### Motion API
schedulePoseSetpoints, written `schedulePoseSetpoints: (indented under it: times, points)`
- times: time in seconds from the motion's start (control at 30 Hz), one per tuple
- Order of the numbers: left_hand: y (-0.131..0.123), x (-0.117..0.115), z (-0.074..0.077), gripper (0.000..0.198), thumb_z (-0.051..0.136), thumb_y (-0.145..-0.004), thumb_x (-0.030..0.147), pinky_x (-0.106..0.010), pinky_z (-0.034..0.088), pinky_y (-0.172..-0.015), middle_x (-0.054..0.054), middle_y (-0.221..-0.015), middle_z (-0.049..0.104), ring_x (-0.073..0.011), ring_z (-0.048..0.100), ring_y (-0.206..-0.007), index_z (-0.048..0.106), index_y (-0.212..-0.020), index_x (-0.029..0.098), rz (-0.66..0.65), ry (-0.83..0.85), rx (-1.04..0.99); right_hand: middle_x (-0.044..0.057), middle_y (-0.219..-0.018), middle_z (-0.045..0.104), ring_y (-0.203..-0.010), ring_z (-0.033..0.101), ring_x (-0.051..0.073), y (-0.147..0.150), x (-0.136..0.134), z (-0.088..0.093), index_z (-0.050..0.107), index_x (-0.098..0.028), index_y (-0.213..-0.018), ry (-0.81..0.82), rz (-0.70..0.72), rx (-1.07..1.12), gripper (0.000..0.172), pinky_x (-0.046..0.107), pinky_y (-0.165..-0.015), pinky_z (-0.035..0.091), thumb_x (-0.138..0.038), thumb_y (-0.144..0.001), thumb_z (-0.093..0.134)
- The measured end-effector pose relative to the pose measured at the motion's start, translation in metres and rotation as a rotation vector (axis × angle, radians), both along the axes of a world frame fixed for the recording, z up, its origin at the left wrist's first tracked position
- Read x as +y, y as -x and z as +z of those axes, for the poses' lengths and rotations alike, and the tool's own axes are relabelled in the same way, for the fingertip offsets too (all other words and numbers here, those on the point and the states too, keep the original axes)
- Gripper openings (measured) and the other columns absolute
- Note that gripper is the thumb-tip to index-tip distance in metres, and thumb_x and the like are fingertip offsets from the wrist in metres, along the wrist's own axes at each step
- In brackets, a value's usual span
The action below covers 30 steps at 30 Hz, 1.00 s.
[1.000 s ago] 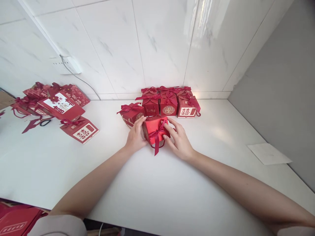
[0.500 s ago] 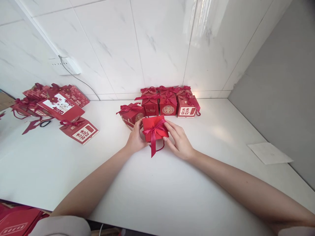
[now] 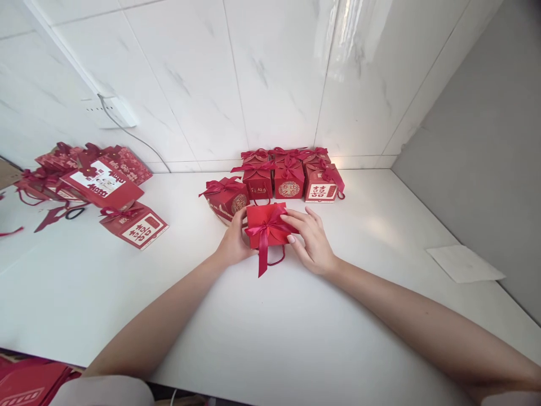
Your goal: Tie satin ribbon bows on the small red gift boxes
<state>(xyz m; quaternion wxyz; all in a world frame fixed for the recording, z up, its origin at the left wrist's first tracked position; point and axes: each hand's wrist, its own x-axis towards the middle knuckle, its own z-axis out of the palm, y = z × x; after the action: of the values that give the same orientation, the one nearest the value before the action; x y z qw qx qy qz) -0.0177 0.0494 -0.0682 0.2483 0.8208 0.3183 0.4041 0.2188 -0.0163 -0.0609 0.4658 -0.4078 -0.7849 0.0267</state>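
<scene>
A bright red gift box (image 3: 276,210) with a crimson ribbon bow (image 3: 266,225) on top is in front of me, one ribbon tail hanging over its near side. A dark red cord handle (image 3: 278,260) loops out below it. My left hand (image 3: 235,239) is closed on the box's left side. My right hand (image 3: 313,239) is at the right side, fingers apart, with fingertips touching the bow's right loop and the box's edge. Just behind my left hand stands another red gift box (image 3: 226,197) with a rope handle.
Several ribboned red boxes (image 3: 288,183) stand in rows against the tiled wall. At left lie a single red box (image 3: 135,225), a pile of flat red boxes (image 3: 99,180) and black-handled scissors (image 3: 75,213). A white paper (image 3: 465,263) lies at right on the white table (image 3: 270,338).
The held box has shifted slightly right and toward me. My right hand's fingers have loosened from its side and spread over the bow's right loop.
</scene>
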Motion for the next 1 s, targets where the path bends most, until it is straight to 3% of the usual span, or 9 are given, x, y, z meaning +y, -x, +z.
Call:
schedulePoseSetpoints:
  times: [0.13,0.23,0.33,0.43,0.57,0.73,0.83,0.9,1.0]
  points:
    - [0.001,0.000,-0.003,0.114,0.088,-0.053,0.029,-0.056,0.047,-0.101,-0.014,-0.146,0.039,-0.0368,0.051,-0.127,0.023,-0.146,0.035,-0.009,0.017,-0.014,0.007,-0.145,0.049,-0.130,0.049,0.023,0.000,0.000,0.000,0.018,-0.033,-0.151,-0.012,0.004,-0.002,0.058,0.054,-0.117,0.020,-0.027,-0.098,0.040]
    - [0.001,0.000,-0.003,0.113,0.087,-0.053,0.029,-0.056,0.048,-0.100,-0.014,-0.146,0.039,-0.0370,0.051,-0.126,0.023,-0.146,0.035,-0.003,0.043,-0.014,0.005,-0.145,0.048,-0.132,0.046,0.024,0.000,-0.002,0.003,0.027,-0.036,-0.149,0.032,0.012,0.002,0.052,0.054,-0.117,0.020,-0.027,-0.099,0.039]
    - [-0.001,-0.001,-0.001,0.114,0.089,-0.051,0.031,-0.059,0.044,-0.103,-0.014,-0.144,0.043,-0.0381,0.051,-0.127,0.025,-0.145,0.035,0.021,0.063,-0.030,0.008,-0.152,0.039,-0.135,0.042,0.025,0.000,-0.002,0.004,0.025,-0.034,-0.150,0.135,0.110,0.155,0.054,0.052,-0.113,0.031,-0.036,-0.099,0.042]
    - [-0.004,-0.005,0.003,0.113,0.090,-0.050,0.032,-0.065,0.042,-0.102,-0.013,-0.137,0.050,-0.0382,0.053,-0.124,0.026,-0.142,0.037,0.043,0.126,-0.055,0.012,-0.160,0.019,-0.141,0.035,0.028,-0.001,0.004,0.000,0.006,-0.032,-0.154,0.281,0.266,0.307,0.082,0.051,-0.111,0.036,-0.050,-0.090,0.055]
    - [-0.005,-0.008,0.012,0.101,0.090,-0.049,0.034,-0.065,0.041,-0.104,-0.012,-0.136,0.052,-0.0387,0.050,-0.128,0.040,-0.136,0.033,-0.083,0.221,-0.045,0.013,-0.162,0.012,-0.148,0.017,0.027,-0.002,0.012,-0.009,-0.005,-0.028,-0.154,0.428,0.412,0.331,0.117,0.049,-0.119,0.022,-0.051,-0.073,0.076]
    - [0.016,0.008,0.027,0.094,0.087,-0.056,0.037,-0.058,0.039,-0.107,-0.014,-0.145,0.045,-0.0383,0.043,-0.135,0.043,-0.139,0.029,-0.510,0.669,0.012,0.013,-0.155,0.030,-0.144,0.029,0.025,-0.005,0.017,-0.007,0.006,-0.026,-0.155,0.551,0.492,0.387,0.108,0.045,-0.117,0.029,-0.040,-0.074,0.078]
    - [0.029,0.019,0.031,0.072,0.076,-0.071,0.042,-0.055,0.034,-0.110,-0.010,-0.150,0.041,-0.0349,0.041,-0.136,0.046,-0.135,0.031,-0.455,0.761,-0.196,0.012,-0.153,0.035,-0.142,0.033,0.026,-0.006,0.019,-0.004,0.013,-0.027,-0.153,0.557,0.517,0.394,0.104,0.046,-0.116,0.031,-0.038,-0.073,0.079]
    - [0.030,0.021,0.032,0.050,0.068,-0.078,0.045,-0.054,0.032,-0.110,-0.009,-0.149,0.042,-0.0345,0.041,-0.136,0.055,-0.123,0.028,-0.405,0.735,-0.331,0.011,-0.153,0.035,-0.142,0.033,0.026,-0.006,0.020,-0.004,0.015,-0.027,-0.153,0.557,0.518,0.407,0.104,0.045,-0.116,0.031,-0.036,-0.073,0.080]
    - [0.025,0.015,0.033,0.030,0.067,-0.080,0.040,-0.051,0.029,-0.110,-0.009,-0.147,0.044,-0.0347,0.038,-0.138,0.062,-0.104,0.023,-0.414,0.666,-0.382,0.010,-0.152,0.036,-0.142,0.033,0.026,-0.006,0.019,-0.005,0.015,-0.028,-0.153,0.566,0.525,0.415,0.104,0.045,-0.117,0.031,-0.034,-0.073,0.080]
